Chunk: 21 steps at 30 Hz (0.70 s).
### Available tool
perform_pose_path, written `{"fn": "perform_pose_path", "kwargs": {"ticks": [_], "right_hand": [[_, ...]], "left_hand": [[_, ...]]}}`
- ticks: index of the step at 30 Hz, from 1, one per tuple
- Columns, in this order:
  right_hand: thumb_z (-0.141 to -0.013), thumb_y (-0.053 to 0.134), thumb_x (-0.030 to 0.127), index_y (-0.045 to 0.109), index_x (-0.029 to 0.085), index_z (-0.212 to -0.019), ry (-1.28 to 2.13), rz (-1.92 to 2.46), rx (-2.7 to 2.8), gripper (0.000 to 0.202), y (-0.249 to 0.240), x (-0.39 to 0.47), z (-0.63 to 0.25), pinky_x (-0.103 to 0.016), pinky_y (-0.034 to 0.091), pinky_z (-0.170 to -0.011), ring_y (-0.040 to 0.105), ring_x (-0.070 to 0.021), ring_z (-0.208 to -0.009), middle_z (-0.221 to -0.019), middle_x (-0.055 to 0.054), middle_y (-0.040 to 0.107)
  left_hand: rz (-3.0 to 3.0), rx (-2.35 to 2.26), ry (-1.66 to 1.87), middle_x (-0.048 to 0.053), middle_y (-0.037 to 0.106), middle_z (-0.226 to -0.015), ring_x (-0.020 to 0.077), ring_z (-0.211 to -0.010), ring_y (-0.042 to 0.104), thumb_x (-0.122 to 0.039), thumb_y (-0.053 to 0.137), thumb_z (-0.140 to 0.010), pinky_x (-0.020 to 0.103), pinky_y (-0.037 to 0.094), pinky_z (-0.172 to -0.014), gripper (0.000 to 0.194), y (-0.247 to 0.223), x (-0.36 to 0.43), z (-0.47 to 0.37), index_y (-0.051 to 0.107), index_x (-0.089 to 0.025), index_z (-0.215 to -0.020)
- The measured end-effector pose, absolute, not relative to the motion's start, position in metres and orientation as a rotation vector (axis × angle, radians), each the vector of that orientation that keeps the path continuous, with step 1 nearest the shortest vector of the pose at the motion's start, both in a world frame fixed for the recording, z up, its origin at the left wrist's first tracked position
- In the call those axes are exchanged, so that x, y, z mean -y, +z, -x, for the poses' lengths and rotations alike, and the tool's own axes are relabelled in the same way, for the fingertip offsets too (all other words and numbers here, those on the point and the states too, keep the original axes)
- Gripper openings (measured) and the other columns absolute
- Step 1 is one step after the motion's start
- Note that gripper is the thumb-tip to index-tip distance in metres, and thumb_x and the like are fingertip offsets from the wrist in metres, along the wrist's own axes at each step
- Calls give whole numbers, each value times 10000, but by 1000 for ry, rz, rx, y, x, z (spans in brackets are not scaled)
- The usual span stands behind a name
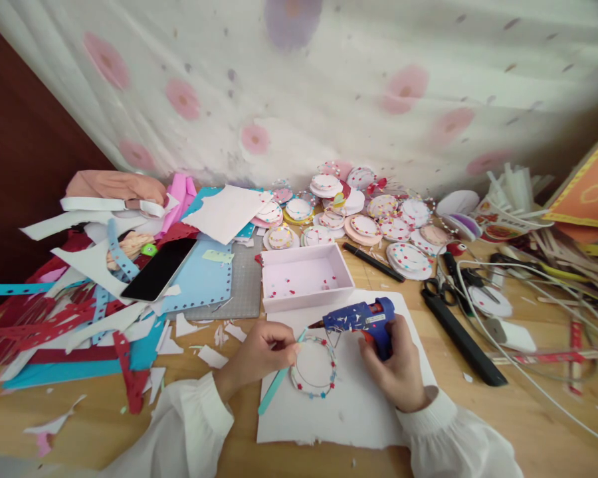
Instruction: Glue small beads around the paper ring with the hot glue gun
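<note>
My right hand point(396, 365) is wrapped round a blue hot glue gun point(351, 317), its nozzle pointing left. My left hand point(272, 348) pinches a slim teal stick-like tool point(275, 388), held slantwise. Its upper tip is at the glue gun's nozzle; whether they touch I cannot tell. Just below lies a thin ring point(333, 378) dotted with small red, blue and white stars or beads, on a white sheet point(349, 418). Close behind the glue gun stands a pale pink box point(306, 302) with several tiny red pieces inside.
Several stacked white discs with beaded rings point(408, 260) line the back. Coloured scraps point(94, 318) and a phone point(160, 269) lie left. On the right are scissors point(441, 290), a black bar point(463, 338), a white cable point(543, 392) and glue sticks point(511, 189). A black pen point(373, 261) lies behind the box.
</note>
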State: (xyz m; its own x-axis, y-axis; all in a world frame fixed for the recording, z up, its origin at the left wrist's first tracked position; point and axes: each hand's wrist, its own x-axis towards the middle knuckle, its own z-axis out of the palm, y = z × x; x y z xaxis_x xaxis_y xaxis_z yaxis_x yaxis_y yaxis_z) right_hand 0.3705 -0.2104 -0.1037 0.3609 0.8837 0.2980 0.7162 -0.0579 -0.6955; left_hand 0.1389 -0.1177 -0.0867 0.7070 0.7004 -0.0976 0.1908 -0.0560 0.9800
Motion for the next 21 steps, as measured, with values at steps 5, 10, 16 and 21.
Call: {"fn": "perform_pose_path", "kwargs": {"ticks": [5,10,16,21], "right_hand": [[-758,574,333,406,233,-897,272,1823,1404,240,-103,210,-371,-220,353,-418,391,-104,-454,-596,72,425],[-757,572,327,423,230,-915,257,1827,1420,238,-102,210,-371,-222,352,-418,393,-103,-447,-593,72,438],[-767,552,351,446,229,-965,233,1858,1404,256,-103,211,-368,-245,367,-441,431,-123,-445,-581,64,469],[-737,579,409,451,227,-941,21,1953,1244,301,-106,211,-381,-265,379,-466,485,-148,-468,-596,41,499]], "left_hand": [[-1619,-748,474,-53,338,-505,74,-492,308,-165,515,-758,222,220,-484,300,-86,117,-139,402,-158,-481],[-1616,-760,466,-51,335,-507,75,-494,311,-189,528,-759,225,223,-487,309,-86,118,-139,403,-158,-478],[-1614,-760,467,-49,339,-501,77,-491,311,-200,529,-760,225,223,-487,309,-82,118,-139,413,-157,-476],[-1581,-759,467,-48,360,-495,80,-489,319,-211,534,-760,220,237,-486,291,-82,118,-139,444,-154,-489]]}}
